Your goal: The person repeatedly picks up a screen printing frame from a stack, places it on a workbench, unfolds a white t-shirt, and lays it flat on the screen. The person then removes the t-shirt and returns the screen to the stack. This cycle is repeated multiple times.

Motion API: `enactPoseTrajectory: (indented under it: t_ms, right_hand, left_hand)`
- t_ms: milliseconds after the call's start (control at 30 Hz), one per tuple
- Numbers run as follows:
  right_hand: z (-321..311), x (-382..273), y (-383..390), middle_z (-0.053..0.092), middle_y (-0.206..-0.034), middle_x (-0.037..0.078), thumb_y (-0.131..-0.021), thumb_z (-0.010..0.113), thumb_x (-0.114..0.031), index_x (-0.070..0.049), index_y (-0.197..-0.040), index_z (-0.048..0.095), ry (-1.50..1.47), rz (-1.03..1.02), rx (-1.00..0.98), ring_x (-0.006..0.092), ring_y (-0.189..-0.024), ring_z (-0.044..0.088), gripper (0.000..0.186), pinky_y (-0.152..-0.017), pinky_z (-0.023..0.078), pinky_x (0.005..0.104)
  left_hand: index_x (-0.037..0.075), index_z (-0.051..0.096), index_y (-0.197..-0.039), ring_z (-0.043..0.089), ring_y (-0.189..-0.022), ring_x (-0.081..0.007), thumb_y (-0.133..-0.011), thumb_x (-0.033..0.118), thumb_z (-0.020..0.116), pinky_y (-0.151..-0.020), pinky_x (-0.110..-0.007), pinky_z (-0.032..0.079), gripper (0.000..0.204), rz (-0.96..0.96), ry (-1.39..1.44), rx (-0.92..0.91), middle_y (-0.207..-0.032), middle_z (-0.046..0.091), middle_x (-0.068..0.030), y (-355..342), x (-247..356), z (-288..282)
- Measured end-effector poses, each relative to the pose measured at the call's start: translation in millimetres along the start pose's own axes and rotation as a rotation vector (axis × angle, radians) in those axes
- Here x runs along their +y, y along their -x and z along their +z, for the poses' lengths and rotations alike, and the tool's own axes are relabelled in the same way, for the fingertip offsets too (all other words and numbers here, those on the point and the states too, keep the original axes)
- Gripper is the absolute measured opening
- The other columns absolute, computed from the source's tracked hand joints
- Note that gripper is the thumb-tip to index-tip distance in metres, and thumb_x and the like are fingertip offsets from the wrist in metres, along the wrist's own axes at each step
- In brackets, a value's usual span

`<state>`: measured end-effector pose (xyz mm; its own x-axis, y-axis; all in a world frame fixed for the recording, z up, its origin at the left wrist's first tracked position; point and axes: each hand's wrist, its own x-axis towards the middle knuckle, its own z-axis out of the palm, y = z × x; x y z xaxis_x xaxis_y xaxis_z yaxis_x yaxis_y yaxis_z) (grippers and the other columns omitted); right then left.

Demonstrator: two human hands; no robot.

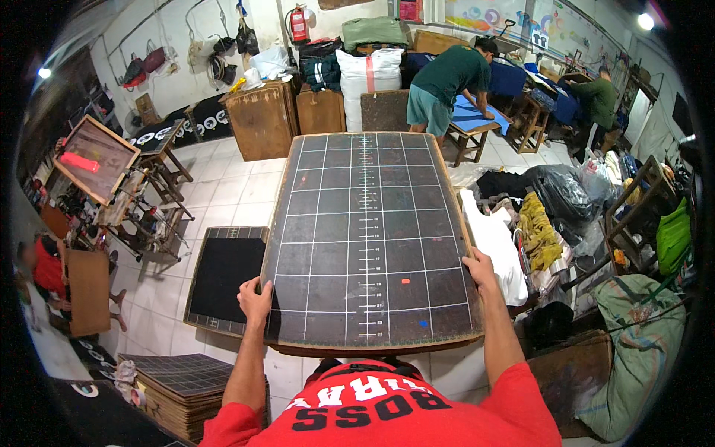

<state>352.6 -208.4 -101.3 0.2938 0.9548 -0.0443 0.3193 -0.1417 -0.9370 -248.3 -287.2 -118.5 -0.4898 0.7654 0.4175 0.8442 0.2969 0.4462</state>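
Note:
In front of me lies a large dark board [339,246] with a white grid and a ruled scale down its middle. My left hand [255,299] grips its left edge near the front corner, thumb raised. On the opposite edge, slightly farther up, my right hand [480,268] is closed around the board's side. The fingers beneath the edges are partly hidden. A small orange patch [406,281] and a blue patch [424,323] show on the board's near right part. Left of my left hand, a smaller board carries black fabric [226,277].
A stack of gridded boards [175,387] stands at lower left. White cloth [493,246] and heaped garments [541,232] crowd the right side. Beyond the board, a person in a dark green shirt [453,78] bends over a low table [473,128]. Another person in red [51,267] is at far left.

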Motion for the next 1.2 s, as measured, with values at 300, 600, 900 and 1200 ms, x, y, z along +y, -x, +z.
enactPoseTrajectory:
  t_ms: [300, 600, 900, 1200]
  right_hand:
    - [-6, -2, 31, 0.053, -0.147, 0.019, -0.093, 0.068, -0.007, 0.007, -0.152, 0.036, 0.012, 0.024, -0.127, 0.0218, -0.130, 0.054, 0.069, -0.108, 0.041, 0.0291]
    - [-3, 17, 7, 0.027, -0.165, 0.016, -0.109, 0.044, -0.028, -0.001, -0.160, 0.019, -0.100, 0.032, -0.279, 0.0249, -0.152, 0.025, 0.063, -0.123, 0.019, 0.0343]
    - [6, -16, 23, 0.033, -0.161, 0.019, -0.107, 0.043, -0.019, -0.002, -0.159, 0.025, 0.059, -0.004, -0.215, 0.0283, -0.150, 0.029, 0.057, -0.121, 0.022, 0.0349]
    - [13, -23, -4, 0.067, -0.120, 0.018, -0.087, 0.076, -0.042, 0.003, -0.127, 0.061, 0.283, 0.035, 0.048, 0.0266, -0.112, 0.063, 0.062, -0.096, 0.047, 0.0367]
  left_hand:
    - [-0.004, 0.070, -0.122, 0.073, -0.096, -0.0191, -0.091, 0.015, 0.072, -0.086, -0.031, 0.055, 0.036, -0.273, 0.570, -0.311, -0.109, 0.076, -0.0150, -13, -12, -16]
    - [-0.004, 0.055, -0.140, 0.055, -0.124, -0.0185, -0.108, 0.038, 0.048, -0.107, -0.033, 0.041, 0.053, -0.414, 0.721, -0.666, -0.134, 0.063, -0.0114, -13, -38, 3]
    - [0.000, 0.056, -0.136, 0.058, -0.118, -0.0174, -0.108, 0.037, 0.047, -0.105, -0.034, 0.040, 0.047, -0.513, 1.011, -0.843, -0.128, 0.065, -0.0071, -18, -33, -16]
    - [-0.010, 0.054, -0.139, 0.055, -0.130, -0.0290, -0.105, 0.040, 0.048, -0.110, -0.037, 0.038, 0.060, -0.397, 0.551, -0.565, -0.137, 0.061, -0.0208, -10, -55, 8]
